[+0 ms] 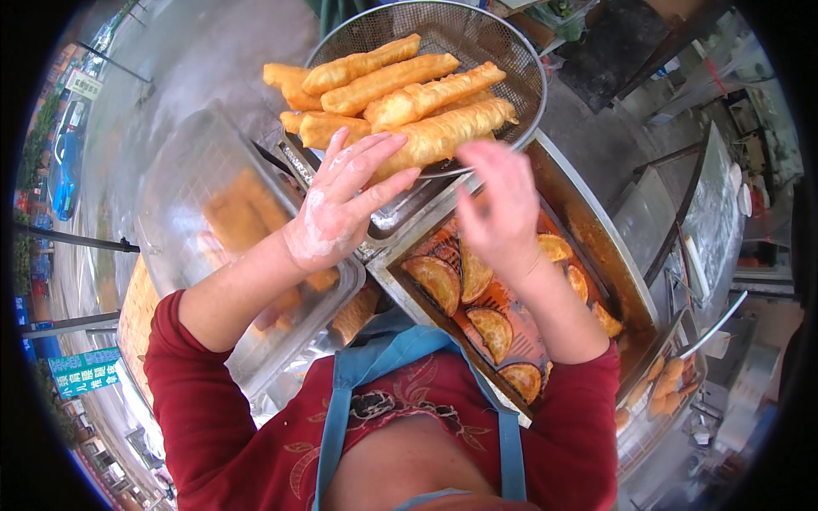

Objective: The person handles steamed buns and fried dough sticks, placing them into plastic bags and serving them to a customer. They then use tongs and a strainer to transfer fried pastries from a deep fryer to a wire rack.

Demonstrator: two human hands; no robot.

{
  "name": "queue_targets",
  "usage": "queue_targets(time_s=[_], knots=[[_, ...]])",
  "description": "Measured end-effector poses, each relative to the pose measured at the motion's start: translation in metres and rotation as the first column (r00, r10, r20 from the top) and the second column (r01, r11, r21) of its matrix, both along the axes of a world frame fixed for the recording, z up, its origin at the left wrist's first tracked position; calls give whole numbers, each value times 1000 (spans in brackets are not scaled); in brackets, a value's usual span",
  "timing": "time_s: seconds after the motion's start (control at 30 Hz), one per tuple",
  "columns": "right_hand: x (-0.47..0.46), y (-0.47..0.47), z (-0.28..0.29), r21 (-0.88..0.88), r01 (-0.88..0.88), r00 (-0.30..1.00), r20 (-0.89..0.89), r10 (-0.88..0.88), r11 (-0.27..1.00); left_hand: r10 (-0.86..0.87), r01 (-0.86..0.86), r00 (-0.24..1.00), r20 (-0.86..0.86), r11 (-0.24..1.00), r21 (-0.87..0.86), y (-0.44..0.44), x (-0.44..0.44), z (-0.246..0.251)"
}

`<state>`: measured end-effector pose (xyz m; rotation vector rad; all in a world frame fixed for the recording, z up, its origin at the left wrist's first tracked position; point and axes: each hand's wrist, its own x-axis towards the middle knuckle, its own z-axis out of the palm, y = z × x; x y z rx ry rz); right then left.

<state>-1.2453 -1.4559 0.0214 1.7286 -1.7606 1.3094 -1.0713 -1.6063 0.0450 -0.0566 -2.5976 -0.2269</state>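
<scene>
Fried dough sticks lie piled in a round wire mesh basket, some jutting over its left rim. My left hand, dusted with white flour, has its fingers spread at the near edge of the pile; whether they touch the nearest stick is unclear. Blurred, my right hand is beside the basket's near rim, above the fryer, its fingers curled and apart with nothing visible in them. Below that hand, half-moon fried pastries lie in the rectangular metal fryer of reddish oil.
A clear plastic container at the left holds blurred golden food. At the right, a wire basket contains small fried pieces. A metal pan sits between the mesh basket and fryer. Dark poles cross the left side.
</scene>
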Motion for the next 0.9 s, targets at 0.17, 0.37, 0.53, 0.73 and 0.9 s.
queue_targets(time_s=[0.17, 0.37, 0.53, 0.73, 0.9], knots=[[-38, -19, -2, 302, -11, 965, 251, -68, 953, 18, -8, 997, -72, 991, 132, 0, -4, 6], [-57, -46, -19, 336, -139, 988, 104, 111, 931, 256, -273, 962, 95, 879, 392, 4, -4, 11], [-71, -48, -14, 344, -173, 983, 115, 141, 923, 268, -279, 959, 94, 829, 485, 2, -4, 19], [-81, -53, -7, 401, -300, 924, 349, 159, 866, 256, -304, 953, 165, 807, 507, -2, -9, 29], [-80, -55, -4, 453, -235, 953, 280, 113, 860, 244, -284, 959, 145, 837, 468, -2, -9, 32]])
